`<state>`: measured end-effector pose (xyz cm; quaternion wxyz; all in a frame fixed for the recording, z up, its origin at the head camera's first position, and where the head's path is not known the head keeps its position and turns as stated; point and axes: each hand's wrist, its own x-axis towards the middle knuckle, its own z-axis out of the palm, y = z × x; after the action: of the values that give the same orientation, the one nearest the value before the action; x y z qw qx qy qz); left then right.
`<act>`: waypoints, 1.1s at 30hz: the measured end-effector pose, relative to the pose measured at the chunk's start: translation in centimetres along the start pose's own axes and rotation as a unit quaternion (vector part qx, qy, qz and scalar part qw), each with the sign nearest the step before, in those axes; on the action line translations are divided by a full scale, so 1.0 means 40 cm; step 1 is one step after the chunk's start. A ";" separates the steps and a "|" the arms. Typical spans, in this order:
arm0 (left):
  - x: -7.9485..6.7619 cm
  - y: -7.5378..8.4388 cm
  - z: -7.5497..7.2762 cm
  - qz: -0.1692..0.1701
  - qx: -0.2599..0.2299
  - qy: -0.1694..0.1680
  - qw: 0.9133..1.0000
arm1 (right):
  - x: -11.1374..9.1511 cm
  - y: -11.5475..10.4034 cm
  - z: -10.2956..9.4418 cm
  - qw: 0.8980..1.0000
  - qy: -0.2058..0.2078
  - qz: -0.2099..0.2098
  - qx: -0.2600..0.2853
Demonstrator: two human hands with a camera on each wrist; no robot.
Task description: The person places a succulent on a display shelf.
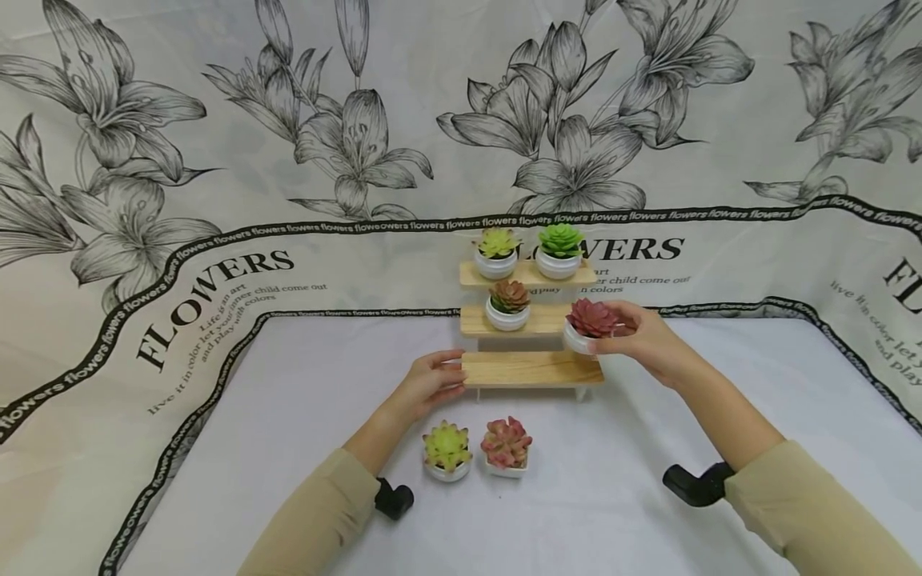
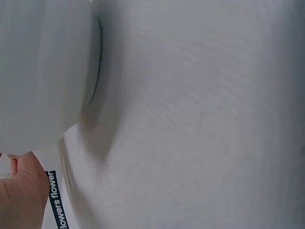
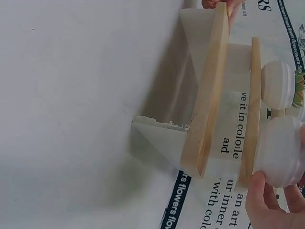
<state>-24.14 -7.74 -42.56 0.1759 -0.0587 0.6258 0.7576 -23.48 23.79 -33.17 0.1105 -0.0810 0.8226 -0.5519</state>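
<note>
My right hand point(image 1: 644, 340) grips a dark pink potted succulent point(image 1: 592, 318) by its white pot, at the right end of the middle shelf point(image 1: 471, 322) of a three-tier wooden display stand point(image 1: 533, 370). In the right wrist view that pot point(image 3: 279, 150) is right at the shelf's edge, thumb and fingers around it. My left hand point(image 1: 430, 382) holds the left end of the lowest shelf, its fingertips point(image 3: 232, 5) on both sides of the board. Left on the middle shelf sits a reddish-brown succulent point(image 1: 508, 304). The top tier bears a yellow-green succulent point(image 1: 496, 252) and a bright green one point(image 1: 559, 250).
On the white table point(image 1: 576, 496), in front of the stand, are a yellow-green succulent point(image 1: 446, 450) in a round pot and a pink one point(image 1: 507, 446) in a square pot. A flower-printed cloth point(image 1: 374, 264) hangs behind. Black wrist devices point(image 1: 695, 485) stick out at both sleeves.
</note>
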 end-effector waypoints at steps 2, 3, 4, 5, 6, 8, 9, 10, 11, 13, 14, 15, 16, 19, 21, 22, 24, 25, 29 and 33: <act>-0.001 0.000 -0.001 0.002 0.000 0.001 1.000 | 0.006 -0.005 0.002 1.000 0.002 -0.003 0.005; 0.000 0.000 -0.002 0.003 -0.001 0.001 1.000 | 0.010 -0.007 0.003 1.000 0.003 -0.004 0.009; -0.001 0.001 -0.002 0.002 -0.001 0.001 1.000 | 0.013 -0.009 0.004 1.000 0.004 -0.005 0.011; -0.001 0.001 -0.002 0.001 -0.002 0.002 1.000 | 0.017 -0.011 0.005 1.000 0.005 -0.005 0.012; -0.001 0.002 -0.002 0.001 -0.002 0.003 1.000 | 0.021 -0.014 0.006 1.000 0.006 -0.004 0.013; -0.002 0.004 -0.002 -0.001 -0.003 0.005 1.000 | 0.030 -0.018 0.008 1.000 0.009 -0.001 0.010; -0.003 0.004 -0.002 -0.002 -0.004 0.005 1.000 | 0.034 -0.020 0.010 1.000 0.009 0.001 0.009; -0.003 0.005 -0.002 -0.002 -0.004 0.004 1.000 | 0.038 -0.022 0.010 1.000 0.010 0.004 0.008; -0.004 0.006 -0.002 -0.002 -0.005 0.002 1.000 | 0.041 -0.023 0.012 1.000 0.012 0.007 0.007; -0.004 0.006 -0.002 -0.002 -0.006 -0.002 1.000 | 0.049 -0.025 0.013 1.000 0.015 0.015 0.004; -0.004 0.006 -0.003 -0.002 -0.006 -0.003 1.000 | 0.053 -0.026 0.014 1.000 0.017 0.018 0.002; -0.004 0.006 -0.003 -0.002 -0.006 -0.005 1.000 | 0.058 -0.026 0.015 1.000 0.019 0.021 0.001; -0.003 0.005 -0.003 -0.003 -0.006 -0.005 1.000 | 0.061 -0.027 0.016 1.000 0.021 0.022 0.001; -0.002 0.005 -0.003 -0.004 -0.006 -0.002 1.000 | 0.070 -0.031 0.019 0.999 0.026 0.020 -0.005; -0.001 0.006 -0.003 -0.005 -0.007 0.001 1.000 | 0.074 -0.034 0.021 0.999 0.027 0.017 -0.005; -0.001 0.006 -0.003 -0.005 -0.007 0.002 1.000 | 0.076 -0.036 0.022 0.999 0.027 0.016 -0.005; 0.000 0.007 -0.002 -0.006 -0.006 0.002 1.000 | 0.079 -0.037 0.023 0.999 0.028 0.015 -0.003; 0.000 0.007 -0.002 -0.007 -0.007 0.003 1.000 | 0.080 -0.037 0.024 0.999 0.028 0.016 -0.002; 0.002 0.005 -0.003 -0.006 -0.006 0.003 1.000 | 0.085 -0.039 0.026 0.999 0.030 0.017 0.002; 0.002 0.002 -0.002 -0.004 -0.007 0.003 1.000 | 0.087 -0.041 0.029 0.999 0.034 0.018 0.000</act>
<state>-24.26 -7.84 -42.51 0.1769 -0.0649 0.6211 0.7607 -26.49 21.26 -32.41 0.0925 -0.0479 0.8270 -0.5525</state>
